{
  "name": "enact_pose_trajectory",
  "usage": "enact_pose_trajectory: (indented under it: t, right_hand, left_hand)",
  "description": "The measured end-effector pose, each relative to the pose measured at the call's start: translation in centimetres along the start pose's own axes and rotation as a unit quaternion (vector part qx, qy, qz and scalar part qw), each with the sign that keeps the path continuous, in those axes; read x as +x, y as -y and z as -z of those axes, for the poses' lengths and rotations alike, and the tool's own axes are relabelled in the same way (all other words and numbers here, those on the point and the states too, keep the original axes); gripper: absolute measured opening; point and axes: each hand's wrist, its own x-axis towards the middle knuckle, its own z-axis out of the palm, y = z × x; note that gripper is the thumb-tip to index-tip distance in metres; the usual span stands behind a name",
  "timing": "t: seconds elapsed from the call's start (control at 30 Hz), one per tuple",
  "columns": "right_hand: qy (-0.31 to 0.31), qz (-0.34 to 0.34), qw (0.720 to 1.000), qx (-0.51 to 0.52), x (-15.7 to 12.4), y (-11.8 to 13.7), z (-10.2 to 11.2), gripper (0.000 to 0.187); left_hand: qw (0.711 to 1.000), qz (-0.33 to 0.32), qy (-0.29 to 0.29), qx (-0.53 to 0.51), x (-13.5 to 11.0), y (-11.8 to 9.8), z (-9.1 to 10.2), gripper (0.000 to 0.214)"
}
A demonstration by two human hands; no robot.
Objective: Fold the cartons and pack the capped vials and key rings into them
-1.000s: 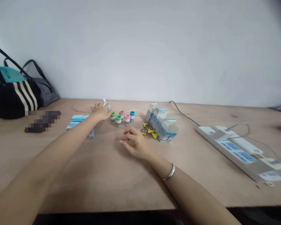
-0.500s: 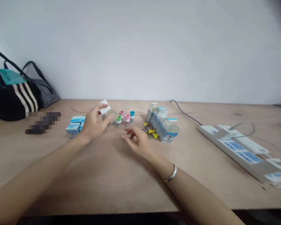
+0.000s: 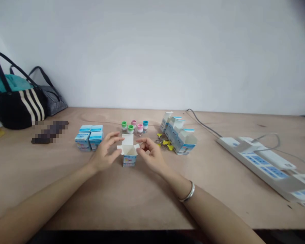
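A small white-and-blue carton (image 3: 129, 155) stands upright on the wooden table (image 3: 132, 196) with its top flaps open. My left hand (image 3: 104, 155) is at its left side, thumb against the carton and fingers loosely curved above it. My right hand (image 3: 151, 155), with a silver bangle on the wrist, has its curled fingertips at the carton's right flap. Behind the carton stand several small vials with green, pink and blue caps (image 3: 134, 126).
Closed blue cartons (image 3: 89, 137) sit in a block to the left, and open ones (image 3: 179, 135) in a row to the right, with yellow bits (image 3: 165, 145) beside them. A white power strip (image 3: 264, 164) with cables lies far right. Bags (image 3: 19, 98) stand far left.
My left hand has reached to the back of the table, taken a carton and brought it down in front of me. My right hand has moved up to its flap.
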Motion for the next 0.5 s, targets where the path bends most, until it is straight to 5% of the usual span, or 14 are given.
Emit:
enact_pose_trajectory:
  t: [0.1, 0.17, 0.33, 0.5]
  right_hand:
    - [0.011, -0.023, 0.999, 0.026, 0.1, -0.2, 0.1, 0.019]
    - [0.026, -0.035, 0.998, 0.048, 0.0, -0.5, 0.0, 0.022]
    - [0.026, -0.011, 0.999, 0.032, 0.2, -1.3, -0.1, 0.03]
    - [-0.021, 0.066, 0.972, -0.225, 3.3, -2.6, 1.5, 0.026]
  left_hand:
    - [0.98, -0.138, 0.001, 0.141, -0.7, 0.0, 0.5, 0.028]
    - [0.97, -0.175, 0.044, 0.165, -1.1, -0.1, 0.6, 0.029]
    - [0.969, -0.154, 0.077, 0.176, -1.7, 0.2, 0.1, 0.026]
    - [0.976, -0.157, 0.04, 0.144, -2.0, 0.6, -0.4, 0.031]
